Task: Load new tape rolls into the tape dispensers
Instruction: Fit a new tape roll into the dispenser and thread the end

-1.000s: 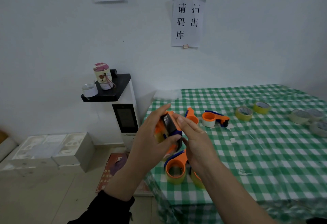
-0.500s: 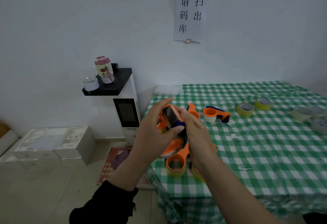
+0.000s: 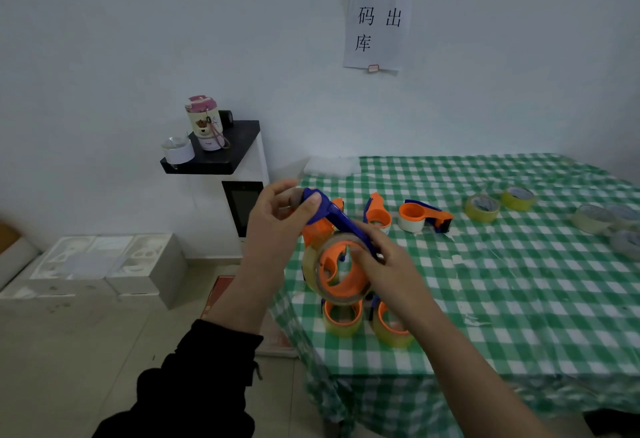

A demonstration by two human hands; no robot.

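Two hands meet above the near left corner of the table (image 3: 519,299), which is spread with a green checked cloth. Between them they hold one tape dispenser (image 3: 332,271) in the air, clear of the cloth. Below it, at the table's near edge, two loaded dispensers (image 3: 343,320) stand side by side. Farther back lie two more dispensers (image 3: 424,217), and beyond those some loose rolls (image 3: 481,208).

The left hand (image 3: 277,226) is raised with its palm turned inward, and its thumb and fingers pinch the upper end of the blue handle (image 3: 337,217). The right hand (image 3: 384,264) comes in from below. Its fingers are curled round the lower end of that handle, just beside the orange hub. So both hands are clamped on the same dispenser, close together.

A tape roll (image 3: 310,269), clear and yellowish, sits round the hub. Whether it is fully seated cannot be told.

The dispenser looks like light, stiff plastic, so it should stand a firm grip on the handle. The roll is likely light too, but smooth on its outer face and sticky at any loose end. It is probably best held by its flat sides or its core. The cutter end probably carries teeth and is worth keeping fingers away from.
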